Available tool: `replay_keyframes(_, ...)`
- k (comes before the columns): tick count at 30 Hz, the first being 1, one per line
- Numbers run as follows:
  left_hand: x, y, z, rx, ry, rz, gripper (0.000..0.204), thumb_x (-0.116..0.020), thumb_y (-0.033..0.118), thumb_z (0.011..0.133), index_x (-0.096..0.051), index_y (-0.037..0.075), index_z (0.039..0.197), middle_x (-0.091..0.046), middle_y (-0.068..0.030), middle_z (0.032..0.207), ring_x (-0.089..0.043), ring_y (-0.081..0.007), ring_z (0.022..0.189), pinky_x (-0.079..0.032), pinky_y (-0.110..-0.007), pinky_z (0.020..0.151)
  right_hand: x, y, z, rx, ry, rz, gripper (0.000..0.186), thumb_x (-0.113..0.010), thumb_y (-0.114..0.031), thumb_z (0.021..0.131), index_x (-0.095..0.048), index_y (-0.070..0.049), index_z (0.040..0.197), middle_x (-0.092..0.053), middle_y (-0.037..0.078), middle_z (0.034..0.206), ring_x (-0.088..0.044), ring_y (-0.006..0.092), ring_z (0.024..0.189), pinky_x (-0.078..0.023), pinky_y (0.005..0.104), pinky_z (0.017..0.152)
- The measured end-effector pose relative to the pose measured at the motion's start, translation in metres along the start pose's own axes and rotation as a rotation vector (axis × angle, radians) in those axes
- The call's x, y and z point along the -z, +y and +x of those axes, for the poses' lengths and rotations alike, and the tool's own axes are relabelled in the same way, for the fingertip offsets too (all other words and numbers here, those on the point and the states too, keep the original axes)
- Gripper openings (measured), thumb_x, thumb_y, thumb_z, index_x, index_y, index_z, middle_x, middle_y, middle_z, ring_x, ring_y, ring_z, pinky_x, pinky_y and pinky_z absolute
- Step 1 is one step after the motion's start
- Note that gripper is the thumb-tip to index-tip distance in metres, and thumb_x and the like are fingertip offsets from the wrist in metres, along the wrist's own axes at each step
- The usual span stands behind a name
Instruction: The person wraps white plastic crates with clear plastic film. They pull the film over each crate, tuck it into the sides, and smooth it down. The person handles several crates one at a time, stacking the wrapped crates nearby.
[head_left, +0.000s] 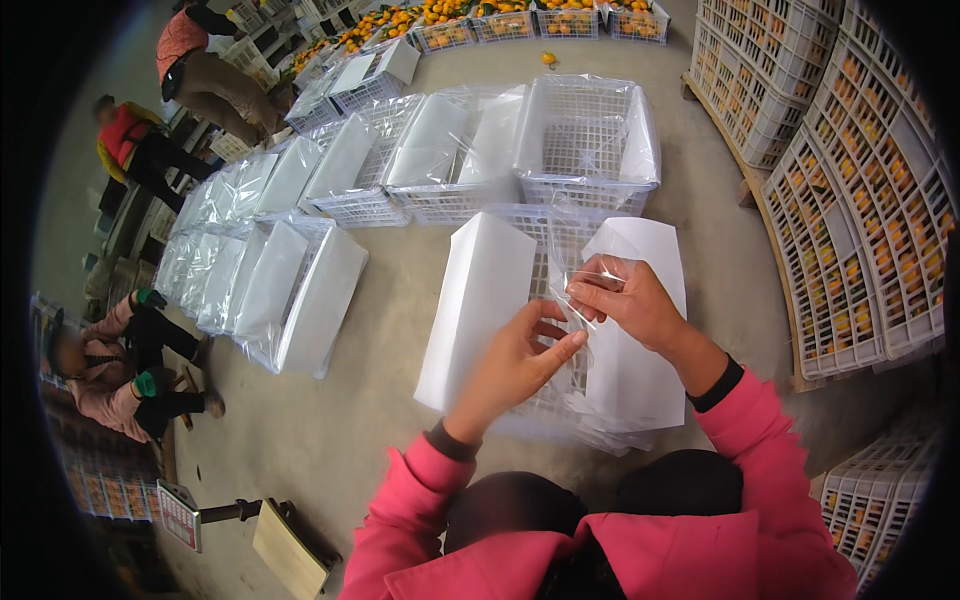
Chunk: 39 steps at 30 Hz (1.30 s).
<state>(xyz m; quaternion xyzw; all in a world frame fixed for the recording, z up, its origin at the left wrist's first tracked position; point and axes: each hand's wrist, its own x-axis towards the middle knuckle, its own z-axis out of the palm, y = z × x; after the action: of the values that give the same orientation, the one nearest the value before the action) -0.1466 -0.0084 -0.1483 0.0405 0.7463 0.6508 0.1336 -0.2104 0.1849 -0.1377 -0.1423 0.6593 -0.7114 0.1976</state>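
A white plastic crate point(560, 232) stands on the floor right in front of me, with white paper sheets point(480, 300) draped over its left and right sides. A clear plastic bag point(575, 300) lines it. My right hand point(630, 300) pinches the edge of that clear bag above the crate. My left hand point(515, 365) is just below it, fingers apart, thumb and forefinger touching the same film. Both my sleeves are pink.
Rows of lined white crates point(590, 140) lie ahead and to the left. Stacked crates of oranges point(870, 200) stand on the right, more oranges point(500, 20) at the back. A person crouches at left point(110, 370); two others bend over at top left point(200, 70).
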Motion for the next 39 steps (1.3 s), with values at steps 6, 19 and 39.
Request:
replay_keyframes(6, -0.024, -0.007, 0.001, 0.019, -0.07, -0.309, 0.023, -0.064, 0.021, 0.096, -0.06, 0.0, 0.104, -0.065, -0.0078, 0.096, -0.065, -0.0149, 0.08, -0.055, -0.028, 0.07, -0.022, 0.013, -0.005, 0.003, 0.047, -0.013, 0.024, -0.064, -0.024, 0.096, -0.059, -0.004, 0.082, -0.058, -0.002, 0.068, -0.053, 0.004, 0.063, -0.042, 0.0221, 0.057)
replay_keyframes(19, -0.015, -0.021, 0.006, -0.24, 0.217, -0.463, 0.011, -0.057, 0.007, 0.098, -0.053, 0.0, 0.105, -0.059, -0.0069, 0.104, -0.06, -0.0161, 0.098, -0.05, -0.033, 0.092, -0.031, 0.031, -0.011, 0.264, 0.058, -0.073, 0.024, -0.065, -0.012, 0.093, -0.062, 0.001, 0.114, -0.06, 0.01, 0.113, -0.063, 0.0168, 0.101, -0.053, 0.0309, 0.087)
replay_keyframes(39, -0.016, -0.01, -0.003, -0.166, 0.173, -0.25, 0.013, -0.067, 0.008, 0.092, -0.058, 0.003, 0.1, -0.063, -0.0018, 0.098, -0.06, -0.0101, 0.092, -0.049, -0.027, 0.083, -0.028, 0.023, -0.018, 0.18, 0.189, -0.178, 0.012, -0.068, -0.011, 0.092, -0.062, -0.002, 0.088, -0.062, 0.0, 0.075, -0.055, 0.0047, 0.068, -0.045, 0.0215, 0.06)
